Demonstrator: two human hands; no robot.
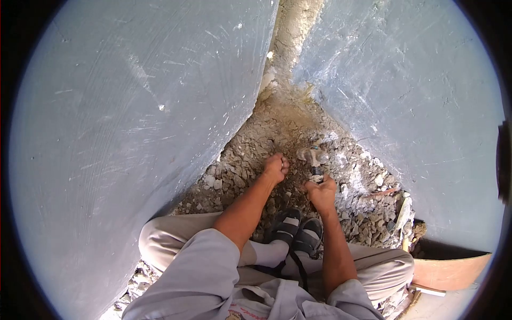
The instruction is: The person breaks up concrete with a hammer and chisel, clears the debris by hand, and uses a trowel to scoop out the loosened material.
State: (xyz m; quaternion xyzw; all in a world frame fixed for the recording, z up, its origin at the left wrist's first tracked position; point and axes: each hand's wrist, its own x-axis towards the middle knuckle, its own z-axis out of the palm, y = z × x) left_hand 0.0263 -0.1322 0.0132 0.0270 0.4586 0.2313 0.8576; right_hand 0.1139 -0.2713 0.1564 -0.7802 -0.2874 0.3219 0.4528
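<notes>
- So the left hand (pixel 276 167) is curled into a tight fist, and a thin dark rod (pixel 272 145) pokes out past the knuckles. Looks like the fist has hold of it, but most of it is hidden, so can't tell exactly what it is.
- Right hand (pixel 322 195) is wrapped snugly around the handle of a dusty hammer (pixel 313 156), gripping it not far below the head.
- The hammer head sits just right of the left fist, over the dirt, with a bit of space between them. Can't really tell if it's touching the ground.
- All this is in a corner where two grey-blue walls (pixel 133 112) nearly meet, with a pale strip (pixel 295 32) in the gap.
- Broken rubble (pixel 368 229) covers the ground around both hands, and a reddish strip (pixel 382 192) lies on it off to the right.
- The person's dark sandals (pixel 284 226) are side by side below the hands, knees spread wide.
- Lower right, near the right knee, there's an orange-brown basin (pixel 453 270) against the wall.
</notes>
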